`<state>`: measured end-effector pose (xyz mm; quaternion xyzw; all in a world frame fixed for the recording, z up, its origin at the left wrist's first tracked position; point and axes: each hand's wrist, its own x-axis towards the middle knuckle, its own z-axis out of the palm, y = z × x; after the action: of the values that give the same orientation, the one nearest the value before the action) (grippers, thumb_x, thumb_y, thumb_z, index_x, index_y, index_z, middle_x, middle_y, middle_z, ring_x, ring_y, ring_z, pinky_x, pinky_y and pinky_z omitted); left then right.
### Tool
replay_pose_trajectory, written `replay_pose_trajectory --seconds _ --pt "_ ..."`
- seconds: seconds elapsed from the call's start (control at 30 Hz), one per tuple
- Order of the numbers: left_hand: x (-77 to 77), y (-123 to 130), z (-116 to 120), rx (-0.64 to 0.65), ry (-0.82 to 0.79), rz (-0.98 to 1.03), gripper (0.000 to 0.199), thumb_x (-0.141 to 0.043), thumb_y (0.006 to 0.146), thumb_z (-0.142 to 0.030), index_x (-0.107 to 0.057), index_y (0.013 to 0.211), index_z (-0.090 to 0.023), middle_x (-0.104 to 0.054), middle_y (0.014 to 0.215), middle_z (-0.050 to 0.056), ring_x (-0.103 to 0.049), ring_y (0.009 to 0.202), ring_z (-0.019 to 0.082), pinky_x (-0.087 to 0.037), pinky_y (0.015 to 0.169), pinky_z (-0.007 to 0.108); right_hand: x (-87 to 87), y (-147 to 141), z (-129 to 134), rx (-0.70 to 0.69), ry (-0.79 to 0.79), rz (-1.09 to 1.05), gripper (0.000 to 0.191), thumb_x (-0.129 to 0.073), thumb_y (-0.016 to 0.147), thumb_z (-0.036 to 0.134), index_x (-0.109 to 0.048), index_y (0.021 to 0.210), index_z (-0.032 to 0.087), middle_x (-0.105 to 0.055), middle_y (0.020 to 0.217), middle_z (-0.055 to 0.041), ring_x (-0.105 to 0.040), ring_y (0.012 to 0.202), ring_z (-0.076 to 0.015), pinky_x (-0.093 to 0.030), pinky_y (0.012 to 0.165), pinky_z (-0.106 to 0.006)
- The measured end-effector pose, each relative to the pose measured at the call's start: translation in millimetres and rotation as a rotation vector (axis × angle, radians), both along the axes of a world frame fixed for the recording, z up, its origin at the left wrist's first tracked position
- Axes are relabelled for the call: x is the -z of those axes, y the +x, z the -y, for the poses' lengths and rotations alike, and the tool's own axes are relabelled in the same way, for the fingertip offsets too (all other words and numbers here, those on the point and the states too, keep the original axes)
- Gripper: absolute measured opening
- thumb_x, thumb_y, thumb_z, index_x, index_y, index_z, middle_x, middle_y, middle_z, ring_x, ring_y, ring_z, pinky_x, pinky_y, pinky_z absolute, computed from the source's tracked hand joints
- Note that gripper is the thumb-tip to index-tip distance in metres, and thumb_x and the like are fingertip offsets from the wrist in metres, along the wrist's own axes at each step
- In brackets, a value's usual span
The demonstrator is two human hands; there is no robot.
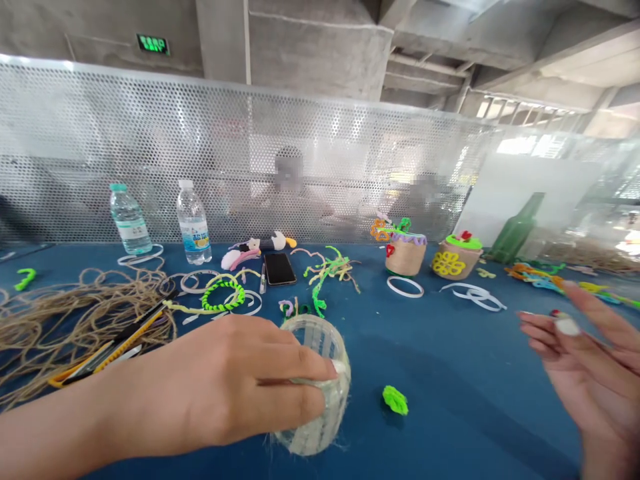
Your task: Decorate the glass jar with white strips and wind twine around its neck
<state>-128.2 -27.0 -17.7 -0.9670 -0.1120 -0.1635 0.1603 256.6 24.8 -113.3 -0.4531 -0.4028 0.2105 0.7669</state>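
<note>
Nearest you, your left hand (235, 380) arches over the open mouth of the clear cup (313, 433), its fingers bent down and clamped on the rim; the thumb is hidden. The cup stands on the table (450, 373), front and centre, and this hold from above probably keeps so light a thing from sliding or tipping. Your right hand (595, 373), at the right edge, is raised off the table with index finger and thumb apart; whether the small red spot by the thumb is something held, you cannot tell from here. It appears to be kept free, bearing no part of the cup's weight. Between hands: a green tuft (395, 401), lying loose beside the cup, within easy reach. Left: a tangle of twine (85, 293), with a yellow-and-black cutter (127, 343) on it, just behind your forearm. Behind: a phone (281, 269) and two decorated pots (407, 255) (465, 268), upright and set back, likely so that the front stays workable
</note>
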Motion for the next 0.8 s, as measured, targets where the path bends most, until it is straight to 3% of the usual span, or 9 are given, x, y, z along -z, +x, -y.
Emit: replay_pose_trajectory --seconds 0.13,0.27,0.33,0.4,0.47,0.53,0.63,0.8 --pt "1.7 -0.6 -1.0 0.007 -0.022 0.01 0.039 -0.026 0.102 -0.016 -0.065 0.098 -0.017 -0.07 0.11 0.002 -0.065 0.077 0.013 -0.051 0.065 0.025 -9.8 -19.7 3.5 -0.033 -0.098 -0.044 0.037 -0.089 0.026 0.032 -0.072 0.056 0.018 -0.066 0.056 -0.0048 -0.06 0.047 -0.0136 -0.052 0.043 -0.021" --pt "1.4 -0.3 0.1 0.017 -0.032 0.006 0.04 -0.024 0.102 -0.016 -0.064 0.096 -0.017 -0.071 0.106 0.002 -0.064 0.074 0.013 -0.05 0.063 0.026 -9.7 -21.8 6.2 -0.095 -0.177 0.037 0.039 -0.089 0.028 0.038 -0.064 0.046 0.015 -0.058 0.043 -0.0036 -0.051 0.035 -0.01 -0.041 0.031 -0.017" --pt "1.3 -0.7 0.7 0.013 -0.025 0.001 0.042 -0.023 0.102 -0.016 -0.064 0.096 -0.017 -0.071 0.106 0.001 -0.065 0.074 0.013 -0.05 0.064 0.026 -7.5 -21.7 6.7 -0.125 -0.158 0.078 0.041 -0.089 0.035 0.042 -0.061 0.046 0.015 -0.055 0.04 -0.0016 -0.047 0.033 -0.0082 -0.038 0.029 -0.015" --pt "1.4 -1.4 1.0 0.008 -0.014 -0.003 0.042 -0.022 0.102 -0.016 -0.064 0.095 -0.017 -0.071 0.107 0.001 -0.065 0.075 0.013 -0.05 0.065 0.025 -6.2 -22.8 6.5 -0.132 -0.125 0.08 0.039 -0.088 0.041 0.044 -0.065 0.057 0.017 -0.059 0.044 -0.0014 -0.053 0.037 -0.0105 -0.044 0.033 -0.016" --pt "1.6 -2.1 1.1 0.01 -0.001 0.0 0.042 -0.023 0.102 -0.017 -0.064 0.095 -0.017 -0.071 0.108 0.001 -0.065 0.076 0.013 -0.051 0.066 0.024 -6.2 -25.3 5.6 -0.148 -0.111 0.056 0.045 -0.088 0.044 0.042 -0.072 0.08 0.021 -0.069 0.06 -0.0042 -0.067 0.054 -0.0163 -0.056 0.049 -0.02" --pt "1.6 -2.3 0.9 0.02 -0.005 0.009 0.04 -0.024 0.102 -0.017 -0.064 0.095 -0.017 -0.071 0.108 0.001 -0.066 0.076 0.013 -0.051 0.068 0.024 -7.0 -28.0 4.6 -0.182 -0.123 0.041 0.056 -0.088 0.044 0.039 -0.073 0.096 0.023 -0.075 0.082 -0.0076 -0.072 0.079 -0.0206 -0.06 0.069 -0.022" --pt "1.2 -1.8 0.5 0.021 -0.028 0.019 0.041 -0.024 0.102 -0.016 -0.064 0.094 -0.017 -0.071 0.107 0.002 -0.065 0.075 0.013 -0.051 0.067 0.024 -7.8 -30.5 3.9 -0.169 -0.152 0.042 0.046 -0.087 0.043 0.038 -0.076 0.083 0.02 -0.075 0.091 -0.008 -0.072 0.086 -0.0205 -0.059 0.073 -0.019" --pt "1.9 -2.6 0.1 0.022 -0.051 0.023 0.038 -0.026 0.101 -0.017 -0.063 0.096 -0.018 -0.071 0.107 0.001 -0.065 0.076 0.012 -0.051 0.068 0.023 -7.8 -30.2 3.9 -0.05 -0.256 -0.008 0.039 -0.087 0.03 0.037 -0.073 0.059 0.016 -0.07 0.058 -0.0065 -0.065 0.053 -0.015 -0.052 0.046 -0.016"
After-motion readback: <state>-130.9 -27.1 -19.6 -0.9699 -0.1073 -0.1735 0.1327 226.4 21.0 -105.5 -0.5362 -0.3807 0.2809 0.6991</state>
